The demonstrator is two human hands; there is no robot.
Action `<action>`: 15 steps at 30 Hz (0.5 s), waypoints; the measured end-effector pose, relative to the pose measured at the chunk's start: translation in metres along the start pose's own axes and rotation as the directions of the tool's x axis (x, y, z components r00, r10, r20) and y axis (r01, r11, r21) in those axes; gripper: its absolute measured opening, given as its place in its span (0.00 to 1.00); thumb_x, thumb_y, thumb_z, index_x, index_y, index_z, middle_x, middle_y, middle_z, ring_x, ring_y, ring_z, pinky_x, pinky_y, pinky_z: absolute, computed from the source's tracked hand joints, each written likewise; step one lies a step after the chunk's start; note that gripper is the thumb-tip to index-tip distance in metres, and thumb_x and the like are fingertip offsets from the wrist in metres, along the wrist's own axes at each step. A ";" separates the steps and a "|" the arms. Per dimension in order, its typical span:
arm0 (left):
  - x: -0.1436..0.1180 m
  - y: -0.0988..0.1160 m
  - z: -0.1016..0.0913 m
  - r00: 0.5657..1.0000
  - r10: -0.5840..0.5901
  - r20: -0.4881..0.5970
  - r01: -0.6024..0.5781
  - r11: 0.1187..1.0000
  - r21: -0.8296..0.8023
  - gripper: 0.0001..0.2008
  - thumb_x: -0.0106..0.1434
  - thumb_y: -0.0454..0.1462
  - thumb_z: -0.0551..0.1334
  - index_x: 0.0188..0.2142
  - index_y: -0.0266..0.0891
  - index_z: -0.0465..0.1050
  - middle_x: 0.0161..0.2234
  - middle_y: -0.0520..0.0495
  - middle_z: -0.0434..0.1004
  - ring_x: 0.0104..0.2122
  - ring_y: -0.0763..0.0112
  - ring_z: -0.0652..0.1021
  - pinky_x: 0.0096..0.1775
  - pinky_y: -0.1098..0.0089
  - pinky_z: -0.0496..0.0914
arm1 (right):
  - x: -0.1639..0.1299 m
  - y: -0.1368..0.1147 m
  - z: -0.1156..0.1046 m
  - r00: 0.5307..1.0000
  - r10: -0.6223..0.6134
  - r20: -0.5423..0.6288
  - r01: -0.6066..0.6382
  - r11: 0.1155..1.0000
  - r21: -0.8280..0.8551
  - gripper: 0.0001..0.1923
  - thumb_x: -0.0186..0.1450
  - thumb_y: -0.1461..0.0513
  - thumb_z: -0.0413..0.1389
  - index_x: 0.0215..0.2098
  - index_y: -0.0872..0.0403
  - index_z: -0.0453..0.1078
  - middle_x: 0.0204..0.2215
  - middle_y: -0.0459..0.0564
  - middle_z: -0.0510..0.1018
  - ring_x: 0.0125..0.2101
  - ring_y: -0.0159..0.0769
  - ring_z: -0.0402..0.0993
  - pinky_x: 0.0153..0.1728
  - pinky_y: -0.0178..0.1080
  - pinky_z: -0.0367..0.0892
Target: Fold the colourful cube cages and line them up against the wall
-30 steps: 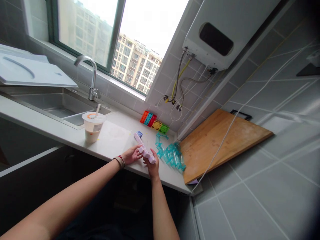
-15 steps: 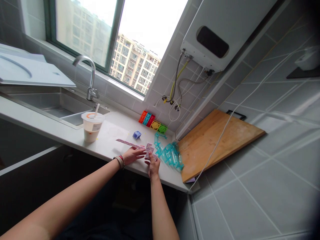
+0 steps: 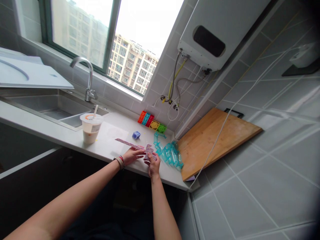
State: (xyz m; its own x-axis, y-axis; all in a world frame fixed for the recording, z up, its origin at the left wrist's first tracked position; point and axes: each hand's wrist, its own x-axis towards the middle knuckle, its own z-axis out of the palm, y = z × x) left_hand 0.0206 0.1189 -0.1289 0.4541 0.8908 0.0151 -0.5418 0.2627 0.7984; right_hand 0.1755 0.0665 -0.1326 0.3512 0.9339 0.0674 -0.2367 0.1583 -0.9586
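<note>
Pink and patterned with pale triangles, the segmented toy (image 3: 149,150) is between both hands, above the near part of the white counter (image 3: 110,133). From my distant seat I see the left forearm entering from the near left, in a long slant, with bands (image 3: 120,162) at its wrist. The left hand (image 3: 133,156) stretches its fingers to the right, close together, along the toy; whether they pinch it, I cannot tell. The right forearm rises almost straight from the near side, and the right hand (image 3: 153,164) is clamped on the toy's bunched right end, thumb on top, fingers curled. The toy's straight strip points to the left. Farther away sits a blue block (image 3: 136,135); to the right lie teal pieces (image 3: 172,156).
</note>
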 end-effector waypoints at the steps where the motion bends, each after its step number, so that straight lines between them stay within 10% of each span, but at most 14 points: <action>1: 0.000 0.000 0.000 1.000 0.001 0.000 -0.001 1.000 0.005 0.19 0.51 0.41 0.78 0.40 0.40 0.77 0.37 0.47 0.83 0.44 0.59 0.81 0.50 0.58 0.70 | 0.000 0.000 0.000 1.000 -0.005 0.004 0.005 1.000 -0.003 0.27 0.55 0.49 0.69 0.44 0.55 0.68 0.29 0.47 0.80 0.23 0.34 0.78 0.24 0.34 0.73; 15: -0.002 -0.001 0.007 1.000 0.012 -0.002 -0.012 0.991 0.130 0.16 0.52 0.40 0.77 0.39 0.36 0.83 0.41 0.38 0.84 0.45 0.52 0.80 0.44 0.63 0.70 | -0.007 -0.004 0.003 0.994 -0.043 0.099 0.051 0.995 -0.083 0.22 0.58 0.46 0.67 0.36 0.56 0.73 0.26 0.46 0.79 0.25 0.33 0.75 0.25 0.33 0.73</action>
State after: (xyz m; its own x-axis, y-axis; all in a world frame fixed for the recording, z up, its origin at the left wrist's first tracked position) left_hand 0.0255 0.1139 -0.1257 0.4462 0.8946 0.0235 -0.4502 0.2017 0.8698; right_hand 0.1711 0.0606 -0.1286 0.2698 0.9534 0.1353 -0.1424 0.1784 -0.9736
